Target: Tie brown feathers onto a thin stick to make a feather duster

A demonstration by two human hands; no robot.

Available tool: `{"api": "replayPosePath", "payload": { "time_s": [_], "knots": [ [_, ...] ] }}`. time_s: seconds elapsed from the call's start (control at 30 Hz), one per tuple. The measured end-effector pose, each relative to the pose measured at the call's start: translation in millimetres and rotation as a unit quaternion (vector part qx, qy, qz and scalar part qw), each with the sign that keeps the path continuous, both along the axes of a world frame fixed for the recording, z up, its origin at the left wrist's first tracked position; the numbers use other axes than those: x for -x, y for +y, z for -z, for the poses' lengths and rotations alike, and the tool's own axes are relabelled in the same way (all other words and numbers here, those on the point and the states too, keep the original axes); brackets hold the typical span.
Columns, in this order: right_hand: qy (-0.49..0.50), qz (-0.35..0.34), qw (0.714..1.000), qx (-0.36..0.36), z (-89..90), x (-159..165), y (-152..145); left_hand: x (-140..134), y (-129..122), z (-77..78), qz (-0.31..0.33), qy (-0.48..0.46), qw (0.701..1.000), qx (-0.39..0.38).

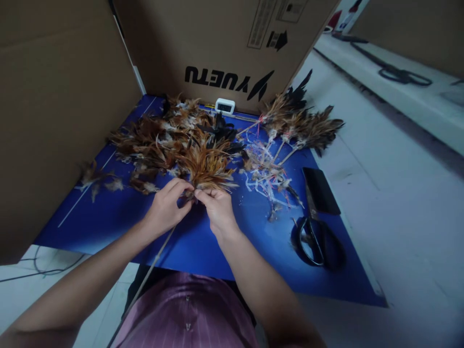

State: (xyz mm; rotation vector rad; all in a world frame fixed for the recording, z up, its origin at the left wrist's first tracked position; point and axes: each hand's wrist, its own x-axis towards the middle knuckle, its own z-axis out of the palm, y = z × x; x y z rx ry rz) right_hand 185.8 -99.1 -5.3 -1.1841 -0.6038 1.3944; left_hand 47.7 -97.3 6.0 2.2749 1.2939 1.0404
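Observation:
My left hand [166,205] and my right hand [220,208] meet at the base of a feather duster's brown and golden feathers [208,166]. Both pinch there with thumb and fingertips; exactly what lies between the fingers is partly hidden. From under my left hand, the thin stick [156,258] slants down toward my lap. A large heap of loose brown and black feathers [155,140] lies just beyond my hands. To their right are scattered white and pink plastic strips [266,181] with small feathers among them.
Black-handled scissors [310,241] and a dark flat rectangle [322,191] lie on the blue table [261,256] at right. Several feather bunches on sticks [299,125] rest behind. A small white digital timer [225,106] stands before a cardboard box [217,38]; cardboard [54,121] walls the left.

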Motion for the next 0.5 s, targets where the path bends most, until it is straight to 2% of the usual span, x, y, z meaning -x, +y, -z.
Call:
{"api": "replayPosePath", "payload": {
  "time_s": [0.27,0.5],
  "knots": [
    [-0.065,-0.047,0.997,-0.021,2.4,-4.6,0.4,4.0,1.0,2.9,-0.022,-0.011,0.999,0.042],
    [-0.138,-0.082,0.986,-0.053,14.4,-6.7,1.3,8.3,11.3,7.4,-0.014,-0.016,0.999,0.050]
  ]
}}
